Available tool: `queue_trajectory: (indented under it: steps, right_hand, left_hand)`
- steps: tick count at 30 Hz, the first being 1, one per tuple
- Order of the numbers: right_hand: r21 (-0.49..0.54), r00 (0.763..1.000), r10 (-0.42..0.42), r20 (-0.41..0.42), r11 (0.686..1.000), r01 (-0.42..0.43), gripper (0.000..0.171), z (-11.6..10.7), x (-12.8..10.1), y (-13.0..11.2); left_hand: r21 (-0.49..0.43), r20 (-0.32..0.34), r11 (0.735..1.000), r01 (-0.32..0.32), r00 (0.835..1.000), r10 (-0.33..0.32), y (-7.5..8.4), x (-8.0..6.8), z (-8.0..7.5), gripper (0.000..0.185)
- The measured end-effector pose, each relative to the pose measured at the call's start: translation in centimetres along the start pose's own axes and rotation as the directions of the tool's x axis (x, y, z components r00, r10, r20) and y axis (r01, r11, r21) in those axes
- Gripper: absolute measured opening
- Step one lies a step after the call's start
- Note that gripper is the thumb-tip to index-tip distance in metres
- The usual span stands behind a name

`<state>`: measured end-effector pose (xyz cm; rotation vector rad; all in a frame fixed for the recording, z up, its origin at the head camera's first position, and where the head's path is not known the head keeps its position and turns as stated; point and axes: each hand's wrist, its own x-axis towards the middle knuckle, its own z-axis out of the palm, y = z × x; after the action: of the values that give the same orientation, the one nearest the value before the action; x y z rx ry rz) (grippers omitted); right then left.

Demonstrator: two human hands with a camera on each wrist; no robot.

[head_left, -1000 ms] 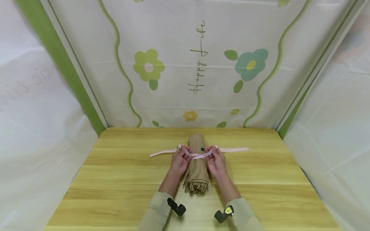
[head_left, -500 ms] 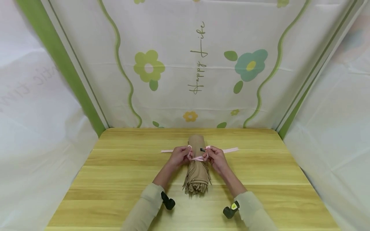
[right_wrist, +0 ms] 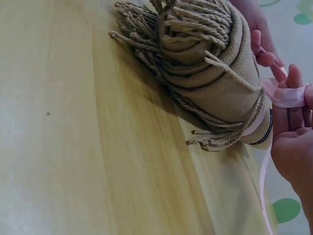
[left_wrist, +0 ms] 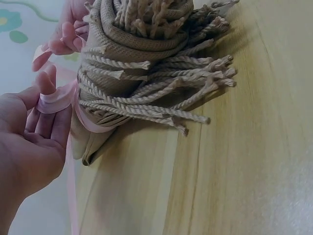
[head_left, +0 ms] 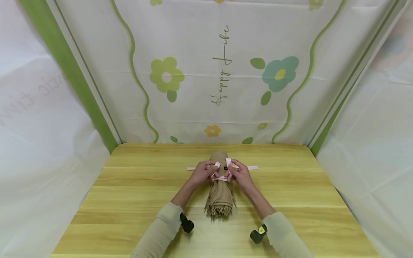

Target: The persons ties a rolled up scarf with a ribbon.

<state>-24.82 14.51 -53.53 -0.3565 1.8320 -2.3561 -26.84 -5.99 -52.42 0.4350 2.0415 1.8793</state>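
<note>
A rolled tan scarf [head_left: 220, 200] with twisted fringe lies lengthwise on the table, its fringed end toward me. Round its middle passes a pink ribbon [head_left: 221, 178], crossed on top. My left hand [head_left: 202, 172] pinches a loop of the ribbon [left_wrist: 55, 101] between thumb and fingers, left of the roll. On the other side my right hand [head_left: 241, 176] pinches a second loop, the ribbon [right_wrist: 289, 97] lying across its fingers under the thumb. Both loops stand up above the crossing, close to each other. The ribbon's tails run out sideways behind the hands. A small black label [head_left: 226, 168] shows on the scarf.
The wooden table [head_left: 135, 200] carries the roll near its back half. A white cloth backdrop [head_left: 193, 107] with printed flowers rises behind the table's far edge, and white side sheets [head_left: 371, 150] flank it. A black wrist camera [head_left: 258, 234] sits at each cuff.
The hands first held the ribbon spread out at the sides, then folded it into two loops and drew those inward and up. The ribbon's free tails now reach less far sideways.
</note>
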Motion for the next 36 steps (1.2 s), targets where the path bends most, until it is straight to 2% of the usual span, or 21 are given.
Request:
queue_trajectory:
  steps: [8, 16, 36]
  right_hand:
    - [-0.082, 1.0, -0.011, -0.018, 0.997, 0.01, 0.048, 0.4, 0.2, -0.2]
    - [-0.154, 1.0, -0.014, -0.024, 0.988, 0.01, 0.042, 0.9, 0.5, -0.4]
    - [-0.189, 0.998, 0.049, -0.033, 0.98, -0.055, 0.044, 1.2, 0.6, -0.9]
  left_hand:
    - [0.039, 0.024, 0.999, -0.035, 0.999, 0.034, 0.6, -0.2, 0.2, 0.03]
    - [0.04, 0.055, 0.998, -0.042, 0.998, 0.04, 0.9, -0.1, 0.3, 0.029]
    - [0.113, 0.091, 0.991, -0.076, 0.994, 0.066, 1.1, 0.0, 0.2, 0.028]
